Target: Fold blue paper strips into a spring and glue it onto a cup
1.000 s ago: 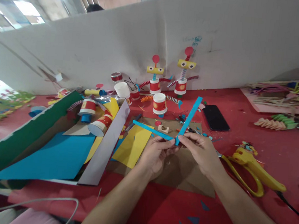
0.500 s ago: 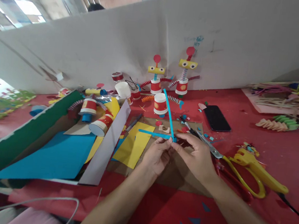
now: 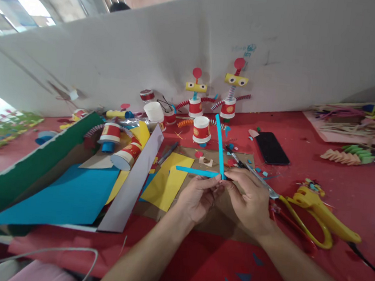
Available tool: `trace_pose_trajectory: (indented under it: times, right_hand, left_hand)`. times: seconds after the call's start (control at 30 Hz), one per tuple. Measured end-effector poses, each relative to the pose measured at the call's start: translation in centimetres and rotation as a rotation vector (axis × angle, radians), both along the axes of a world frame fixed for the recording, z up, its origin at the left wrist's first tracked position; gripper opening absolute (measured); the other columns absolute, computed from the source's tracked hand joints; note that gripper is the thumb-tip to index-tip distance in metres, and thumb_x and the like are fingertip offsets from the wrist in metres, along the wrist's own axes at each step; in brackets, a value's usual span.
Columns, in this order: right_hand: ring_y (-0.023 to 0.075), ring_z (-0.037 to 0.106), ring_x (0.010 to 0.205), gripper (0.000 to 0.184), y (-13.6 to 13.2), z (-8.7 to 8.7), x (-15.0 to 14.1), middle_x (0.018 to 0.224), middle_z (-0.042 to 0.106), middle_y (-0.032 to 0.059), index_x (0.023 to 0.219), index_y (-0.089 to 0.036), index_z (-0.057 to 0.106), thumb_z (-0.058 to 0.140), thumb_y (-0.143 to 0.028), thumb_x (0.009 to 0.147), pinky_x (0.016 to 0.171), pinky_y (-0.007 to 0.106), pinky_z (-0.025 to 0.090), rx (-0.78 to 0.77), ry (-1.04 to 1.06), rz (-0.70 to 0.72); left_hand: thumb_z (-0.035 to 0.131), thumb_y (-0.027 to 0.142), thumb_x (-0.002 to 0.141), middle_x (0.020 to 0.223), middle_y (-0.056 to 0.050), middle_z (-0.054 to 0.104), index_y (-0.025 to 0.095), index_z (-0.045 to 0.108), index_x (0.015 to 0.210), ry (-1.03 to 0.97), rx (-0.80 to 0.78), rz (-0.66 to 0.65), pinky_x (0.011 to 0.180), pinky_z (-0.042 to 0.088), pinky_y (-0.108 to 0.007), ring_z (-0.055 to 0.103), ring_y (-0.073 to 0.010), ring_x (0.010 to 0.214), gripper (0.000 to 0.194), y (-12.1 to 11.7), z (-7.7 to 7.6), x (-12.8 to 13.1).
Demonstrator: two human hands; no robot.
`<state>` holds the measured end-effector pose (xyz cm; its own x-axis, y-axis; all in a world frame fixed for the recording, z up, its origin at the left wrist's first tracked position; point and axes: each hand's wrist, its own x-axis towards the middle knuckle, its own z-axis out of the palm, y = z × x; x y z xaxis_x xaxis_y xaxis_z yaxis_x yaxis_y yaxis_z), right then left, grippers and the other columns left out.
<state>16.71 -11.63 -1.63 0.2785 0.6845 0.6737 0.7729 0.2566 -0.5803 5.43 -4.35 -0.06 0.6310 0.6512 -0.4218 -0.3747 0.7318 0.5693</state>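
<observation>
Both my hands meet above a brown cardboard sheet [image 3: 232, 221] on the red table. My left hand [image 3: 196, 199] and my right hand [image 3: 250, 200] pinch the joined ends of two blue paper strips. One blue strip [image 3: 197, 172] lies out flat to the left. The other blue strip [image 3: 221, 145] stands up and away from me, leaning slightly left. The joint itself sits between my fingertips and is partly hidden.
Yellow-handled scissors [image 3: 314, 212] lie right of my hands, a black phone [image 3: 271, 148] behind them. Paper-cup robot figures [image 3: 195, 100] stand against the white partition. Blue paper [image 3: 64, 194], yellow paper [image 3: 166, 180] and a green board [image 3: 30, 166] lie left. Folded paper crafts [image 3: 350, 155] sit far right.
The upright blue strip swung from leaning right to leaning left over the flat strip. My hands stayed pinched at the joint and barely shifted.
</observation>
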Motion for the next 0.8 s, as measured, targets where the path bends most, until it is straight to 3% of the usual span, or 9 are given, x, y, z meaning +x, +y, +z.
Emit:
trace_pose_trajectory:
  times: [0.37, 0.5, 0.63, 0.8]
  right_hand:
    - [0.0207, 0.061, 0.100, 0.024, -0.04, -0.40, -0.44, 0.104, 0.067, 0.0071, 0.108, -0.024, 0.063, 0.053, -0.016, 0.088, 0.089, 0.036, 0.049, 0.028, 0.027, 0.019]
    - [0.0208, 0.062, 0.096, 0.018, 0.30, -0.35, -0.49, 0.099, 0.068, 0.0058, 0.102, -0.025, 0.064, 0.059, -0.021, 0.086, 0.086, 0.036, 0.050, 0.003, 0.107, -0.002]
    - [0.0190, 0.063, 0.090, 0.023, 0.36, -0.24, -0.43, 0.099, 0.068, 0.0048, 0.106, -0.024, 0.063, 0.062, -0.022, 0.083, 0.080, 0.034, 0.051, -0.034, 0.183, 0.007]
    - [0.0196, 0.063, 0.091, 0.019, 0.24, -0.56, -0.19, 0.095, 0.069, 0.0057, 0.101, -0.022, 0.065, 0.060, -0.015, 0.084, 0.081, 0.034, 0.051, 0.016, 0.037, 0.017]
  left_hand:
    - [0.080, 0.011, 0.056, 0.060, 0.002, 0.061, 0.012, 0.063, 0.063, -0.015, 0.107, -0.016, 0.059, 0.044, -0.017, 0.055, -0.0053, 0.056, 0.018, 0.03, 0.26, -0.03]
    - [0.081, 0.012, 0.055, 0.066, 0.000, 0.065, 0.013, 0.061, 0.062, 0.046, 0.205, 0.073, 0.061, 0.045, -0.019, 0.058, -0.0074, 0.060, 0.021, 0.19, 0.61, -0.04]
    - [0.080, 0.014, 0.057, 0.068, 0.000, 0.066, 0.013, 0.063, 0.068, 0.049, 0.237, 0.041, 0.060, 0.046, -0.019, 0.058, -0.0071, 0.059, 0.020, 0.55, 0.81, -0.40]
    - [0.080, 0.014, 0.056, 0.065, 0.000, 0.066, 0.013, 0.065, 0.070, 0.100, 0.242, -0.001, 0.066, 0.050, -0.024, 0.059, -0.0088, 0.060, 0.021, 0.74, 1.01, -0.74]
